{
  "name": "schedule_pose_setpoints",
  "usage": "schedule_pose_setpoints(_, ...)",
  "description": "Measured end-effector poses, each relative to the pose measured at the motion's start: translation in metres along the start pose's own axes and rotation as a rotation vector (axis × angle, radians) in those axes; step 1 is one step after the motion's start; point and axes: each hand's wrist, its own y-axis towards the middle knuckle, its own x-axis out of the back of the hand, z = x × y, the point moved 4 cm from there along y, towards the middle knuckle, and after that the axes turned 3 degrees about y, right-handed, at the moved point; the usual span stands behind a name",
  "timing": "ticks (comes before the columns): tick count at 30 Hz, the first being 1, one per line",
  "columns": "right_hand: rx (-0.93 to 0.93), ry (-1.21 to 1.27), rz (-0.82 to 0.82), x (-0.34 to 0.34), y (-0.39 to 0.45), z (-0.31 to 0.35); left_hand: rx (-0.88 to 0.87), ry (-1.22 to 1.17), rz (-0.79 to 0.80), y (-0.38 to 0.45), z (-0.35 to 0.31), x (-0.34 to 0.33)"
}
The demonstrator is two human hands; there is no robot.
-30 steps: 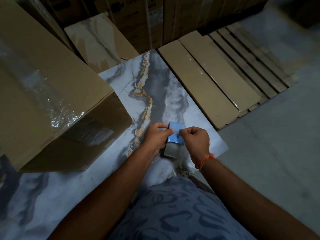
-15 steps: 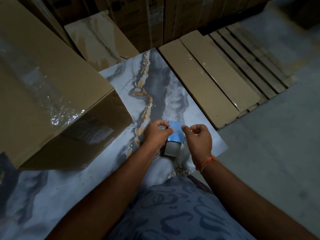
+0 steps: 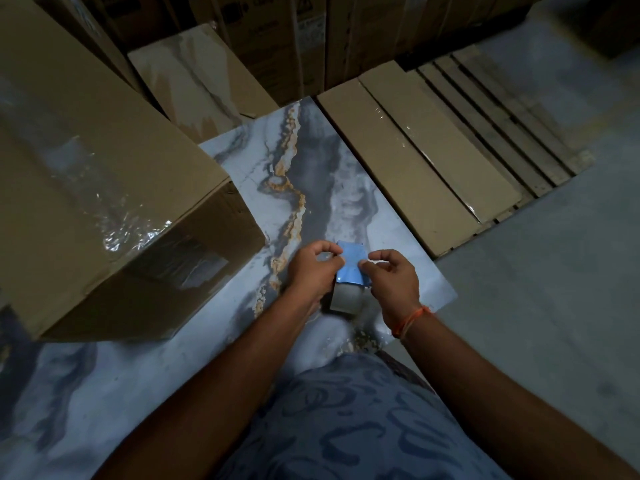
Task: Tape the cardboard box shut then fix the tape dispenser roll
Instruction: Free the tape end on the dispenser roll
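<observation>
A blue tape dispenser (image 3: 350, 268) with a clear tape roll (image 3: 345, 299) under its blue plate is held over the marbled slab (image 3: 311, 188). My left hand (image 3: 313, 271) grips its left side. My right hand (image 3: 391, 282) pinches the plate's right edge with thumb and forefinger, the other fingers loosely curled. The large cardboard box (image 3: 97, 188) lies to the left, with shiny clear tape across its top and down its near side.
Flat wrapped cartons (image 3: 426, 161) lie on a wooden pallet (image 3: 512, 133) to the right. More cartons (image 3: 277, 39) stack along the back, with a tilted one (image 3: 194, 77) behind the slab. Grey concrete floor (image 3: 540, 306) lies to the right. My patterned knee (image 3: 346, 420) is below.
My right hand has shifted from a closed fist on the dispenser to a looser pinch at its right edge. The dispenser has tilted slightly. The box has not moved.
</observation>
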Motion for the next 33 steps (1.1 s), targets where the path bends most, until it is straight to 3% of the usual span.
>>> schedule_pose_setpoints(16, -0.024, 0.117, 0.137, 0.003, 0.001, -0.001, 0.035, -0.068, 0.075, 0.002, 0.002, 0.000)
schedule_pose_setpoints(33, -0.011, 0.325, 0.220, -0.009, -0.009, -0.002, -0.071, -0.051, -0.002, -0.001, -0.002, 0.019)
